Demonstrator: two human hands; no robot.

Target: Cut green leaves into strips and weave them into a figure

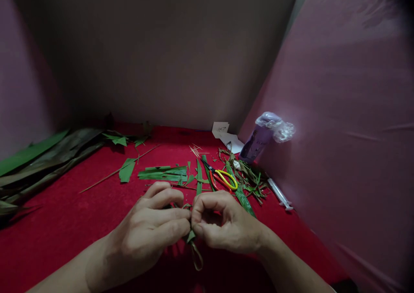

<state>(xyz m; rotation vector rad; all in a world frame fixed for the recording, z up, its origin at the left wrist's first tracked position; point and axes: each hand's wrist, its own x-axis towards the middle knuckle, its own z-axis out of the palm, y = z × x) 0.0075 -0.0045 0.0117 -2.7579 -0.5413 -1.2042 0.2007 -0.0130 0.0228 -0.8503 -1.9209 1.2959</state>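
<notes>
Red cloth (64, 215) covers the work surface, and behind it stands a plain grey wall (155, 56). On the right side rises a pinkish sheet (336, 125) with some creases, and the light is rather dim.

Both hands meet near the front of the cloth, over a small leaf piece (191, 236), which is between their fingertips and partly hidden by them. Under it hangs a thin loop (198, 259) of pale brownish colour. The left hand (152, 224) has its thumb and forefinger pressed together, pinching the piece from its left side; the other fingers are bent above. The right hand (226, 224) makes a ring with thumb and forefinger, and their tips pinch at the right edge of the same piece; how much of it lies between these tips, I cannot tell.

Just beyond the hands lie scissors (213, 171) with one yellow and one red handle, and to the left of them some cut green strips (163, 173). Several thin wooden sticks (196, 151) lie crossed near the scissors' points. To the right is a heap of dry plant scraps (254, 179), between a purple container (258, 140) with clear plastic around its top and a syringe (280, 194). Long leaves (48, 163), green and brown, are lying at the far left.
</notes>
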